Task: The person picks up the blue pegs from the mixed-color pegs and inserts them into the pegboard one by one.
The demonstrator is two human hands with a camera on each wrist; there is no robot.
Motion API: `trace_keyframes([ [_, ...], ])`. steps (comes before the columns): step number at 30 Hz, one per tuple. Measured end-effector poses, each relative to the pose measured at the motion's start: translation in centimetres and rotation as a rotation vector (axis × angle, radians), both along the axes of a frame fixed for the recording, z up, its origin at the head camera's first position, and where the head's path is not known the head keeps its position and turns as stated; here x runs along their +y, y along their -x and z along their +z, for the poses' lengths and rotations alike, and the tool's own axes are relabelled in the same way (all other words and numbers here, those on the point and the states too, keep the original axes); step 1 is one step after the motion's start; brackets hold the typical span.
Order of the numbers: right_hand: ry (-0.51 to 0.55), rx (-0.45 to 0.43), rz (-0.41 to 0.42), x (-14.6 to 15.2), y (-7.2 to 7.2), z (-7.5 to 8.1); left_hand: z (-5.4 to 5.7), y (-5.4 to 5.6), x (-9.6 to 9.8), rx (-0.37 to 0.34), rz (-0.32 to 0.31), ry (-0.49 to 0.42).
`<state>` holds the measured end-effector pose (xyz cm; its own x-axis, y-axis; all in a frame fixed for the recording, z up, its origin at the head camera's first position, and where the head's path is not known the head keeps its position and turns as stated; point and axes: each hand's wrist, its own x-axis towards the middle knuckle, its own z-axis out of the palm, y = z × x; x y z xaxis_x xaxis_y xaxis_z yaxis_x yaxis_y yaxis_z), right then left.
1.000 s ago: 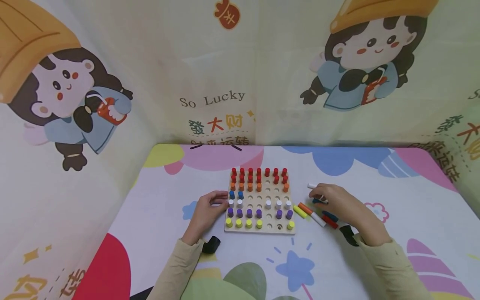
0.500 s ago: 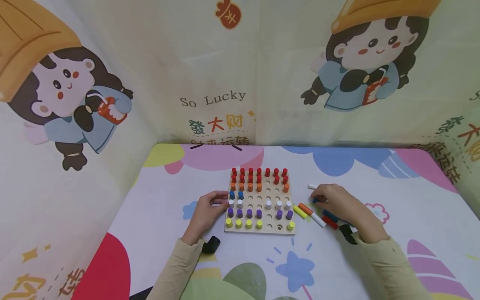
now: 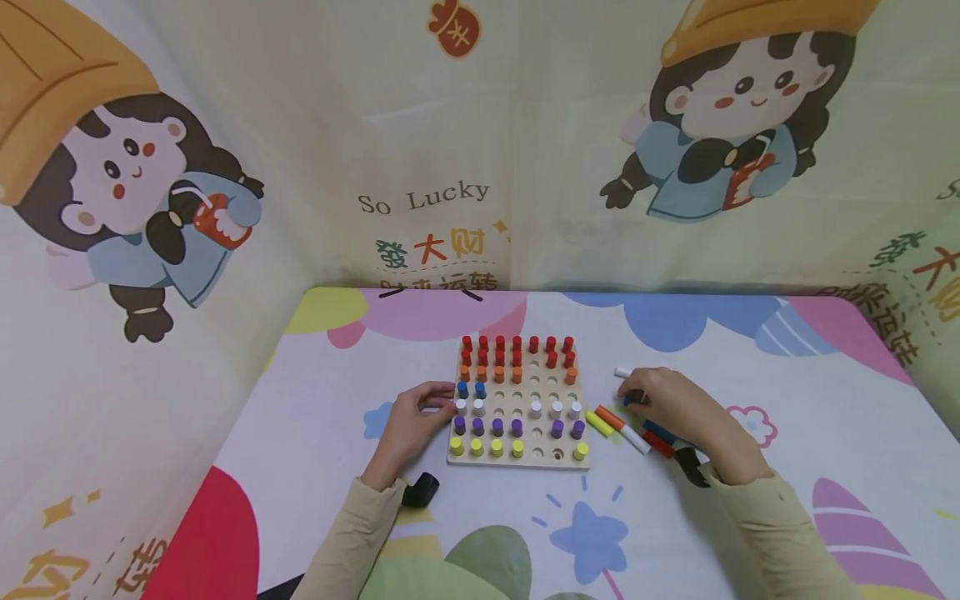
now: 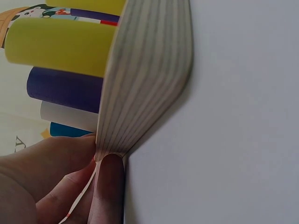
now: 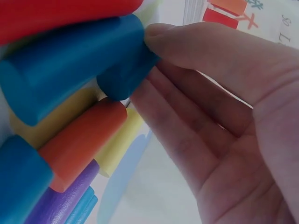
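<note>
A wooden pegboard [image 3: 517,463] with rows of upright coloured pegs stands on the table. My left hand [image 3: 411,425] pinches its left edge, thumb at the upper rim and a finger lower on the edge [image 4: 149,70] in the left wrist view. Several holes at the middle and right hold no peg. Right of the board, my right hand [image 3: 671,404] reaches down into loose pegs. Its thumb and fingertips pinch a blue peg [image 5: 124,81], partly hidden behind a nearer blue peg [image 5: 70,65] in the right wrist view.
Between board and right hand lie a yellow peg [image 3: 599,423], an orange peg [image 3: 610,417], a white peg [image 3: 636,440] and a red peg [image 3: 658,444]. Another white peg [image 3: 622,372] lies beyond the fingertips. Printed cloth walls [image 3: 570,225] rise behind the table.
My right hand has shifted slightly, and the blue peg at its fingertips shows a little farther left. The left hand and the board keep their place.
</note>
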<state>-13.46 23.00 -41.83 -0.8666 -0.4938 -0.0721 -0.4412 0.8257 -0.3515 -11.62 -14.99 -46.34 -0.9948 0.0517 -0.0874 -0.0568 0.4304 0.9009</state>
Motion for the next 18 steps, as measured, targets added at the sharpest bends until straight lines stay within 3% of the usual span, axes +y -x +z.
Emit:
trace_keyframes([
  [10, 0.001, 0.097, 0.026, -0.11, -0.33, 0.15, 0.04, 0.03, 0.00, -0.007, 0.001, -0.007],
  [18, 0.000, 0.097, 0.000, -0.62, -0.61, 0.82, -0.09, -0.05, -0.02, -0.015, 0.005, 0.007],
])
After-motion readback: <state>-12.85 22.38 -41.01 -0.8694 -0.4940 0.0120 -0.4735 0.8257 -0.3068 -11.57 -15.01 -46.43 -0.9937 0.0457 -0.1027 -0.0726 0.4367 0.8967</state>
